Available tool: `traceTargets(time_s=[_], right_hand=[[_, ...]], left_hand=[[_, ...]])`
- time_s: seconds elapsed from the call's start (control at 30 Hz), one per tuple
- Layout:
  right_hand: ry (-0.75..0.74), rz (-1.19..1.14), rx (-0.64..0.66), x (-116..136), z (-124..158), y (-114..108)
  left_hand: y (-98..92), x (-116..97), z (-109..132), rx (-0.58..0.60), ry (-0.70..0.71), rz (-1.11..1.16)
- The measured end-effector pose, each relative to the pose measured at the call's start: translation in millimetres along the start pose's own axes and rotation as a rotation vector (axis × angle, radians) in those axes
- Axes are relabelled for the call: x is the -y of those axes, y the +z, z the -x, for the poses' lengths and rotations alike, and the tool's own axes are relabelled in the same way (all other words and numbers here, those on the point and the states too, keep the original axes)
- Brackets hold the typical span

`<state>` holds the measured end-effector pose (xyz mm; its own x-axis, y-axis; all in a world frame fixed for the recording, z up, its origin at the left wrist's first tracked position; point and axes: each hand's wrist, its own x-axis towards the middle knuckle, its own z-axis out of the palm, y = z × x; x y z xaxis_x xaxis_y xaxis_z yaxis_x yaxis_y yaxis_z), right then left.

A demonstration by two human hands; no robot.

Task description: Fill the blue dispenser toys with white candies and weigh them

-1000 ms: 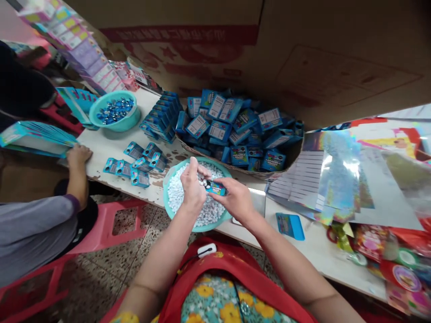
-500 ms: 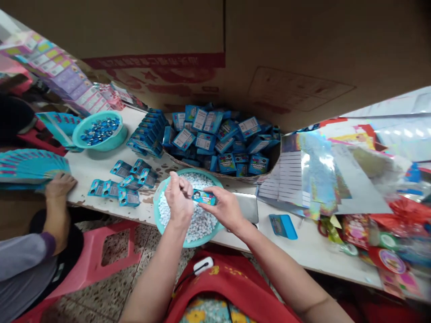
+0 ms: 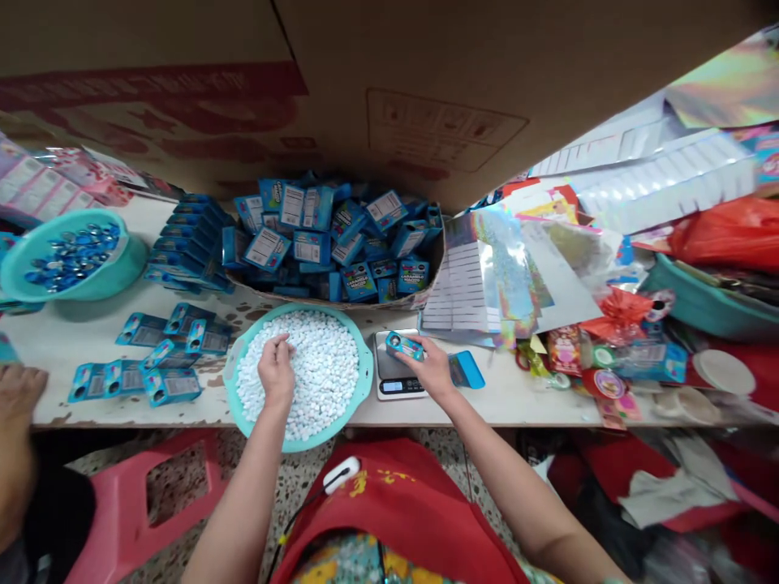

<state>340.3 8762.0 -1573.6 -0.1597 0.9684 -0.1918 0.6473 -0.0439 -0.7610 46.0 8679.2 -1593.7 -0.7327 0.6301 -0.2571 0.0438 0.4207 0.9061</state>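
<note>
1. Scuffed white worktable (image 3: pixel 496 410) runs right across my feed, with a speckled floor (image 3: pixel 310 470) below and a pink-red stool (image 3: pixel 115 519) at lower left.
2. Big brown cardboard carton (image 3: pixel 341 105) looms over the back. Just in front of it sits a cardboard tray (image 3: pixel 337 305) heaped with blue Caramelo Macizo boxes (image 3: pixel 359 281).
3. Left side of the table: a turquoise basin (image 3: pixel 131 268) of blue wrapped sweets, plus a co-worker's hand (image 3: pixel 21 389) at the edge. Right side: shiny holographic sheets (image 3: pixel 508 268) and a jumble of packaging.
4. Both forearms reach forward from the bottom of my view, spread in a V around the red apron (image 3: pixel 395 503).
5. Left hand (image 3: pixel 277 373) is over the turquoise bowl (image 3: pixel 366 357) of white pellets (image 3: pixel 322 365), fingers curled in. Can't tell if it's got any pellets.
6. Right hand (image 3: pixel 433 369) has a narrow grip, thumb and fingers pinching one end of a small blue box (image 3: pixel 403 345). That box is over the digital scale (image 3: pixel 402 388), tilted; can't tell whether it touches the platform.
</note>
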Motion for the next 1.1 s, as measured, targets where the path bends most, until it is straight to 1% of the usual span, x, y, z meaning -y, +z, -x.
traceTargets(time_s=[0.1,0.17,0.2,0.27,0.33,0.4,0.47,0.5,0.57,0.63,0.73,0.8,0.83,0.9,0.93,1.03,1.1], right_hand=[[-0.006,-0.039,0.032,-14.3,1.3,5.5],[-0.038,-0.036,0.035,-16.7,5.3,0.1],[-0.051,-0.029,0.024,-16.8,8.3,-5.1],[-0.062,-0.010,-0.032,-16.1,16.2,-19.7],[-0.058,0.011,-0.106,-16.0,25.7,-38.6],[-0.044,0.052,-0.192,-18.8,35.5,-59.4],[-0.028,0.114,-0.275,-26.0,43.8,-78.7],[-0.019,0.147,-0.310,-31.4,46.9,-86.7],[0.002,0.217,-0.341,-44.3,50.0,-97.5],[0.023,0.282,-0.321,-57.9,48.8,-100.6],[0.072,0.371,-0.201,-74.5,41.5,-95.2],[0.124,0.387,-0.107,-83.5,36.8,-91.4],[0.148,0.372,-0.087,-88.2,35.5,-90.9],[0.202,0.271,-0.110,-99.1,35.9,-93.3],[0.244,0.174,-0.144,-105.4,37.6,-95.7],[0.449,-0.185,-0.236,-125.5,46.6,-103.6],[0.549,-0.319,-0.284,-137.1,53.0,-107.0]], left_hand=[[1.3,-6.3,0.8,0.067,0.076,-0.125],[1.3,-12.1,0.9,0.075,0.100,-0.160],[1.1,-14.9,0.5,0.062,0.084,-0.136],[-0.4,-19.6,-1.6,-0.014,-0.002,0.013],[-3.8,-22.4,-5.3,-0.085,-0.148,0.216],[-9.2,-23.6,-9.3,-0.076,-0.307,0.329],[-15.0,-24.9,-11.2,0.022,-0.419,0.294],[-17.3,-26.2,-11.0,0.087,-0.435,0.237],[-18.8,-31.5,-8.2,0.218,-0.396,0.109],[-14.7,-40.2,-3.1,0.325,-0.326,-0.011],[3.5,-55.7,6.7,0.417,-0.236,-0.145],[22.3,-64.9,14.9,0.494,-0.194,-0.169],[33.2,-68.8,19.6,0.536,-0.177,-0.166],[56.6,-75.5,30.2,0.623,-0.112,-0.184],[68.7,-78.4,35.8,0.665,-0.050,-0.222],[104.4,-86.1,51.2,0.788,0.213,-0.418],[125.6,-90.0,58.6,0.846,0.375,-0.542]])
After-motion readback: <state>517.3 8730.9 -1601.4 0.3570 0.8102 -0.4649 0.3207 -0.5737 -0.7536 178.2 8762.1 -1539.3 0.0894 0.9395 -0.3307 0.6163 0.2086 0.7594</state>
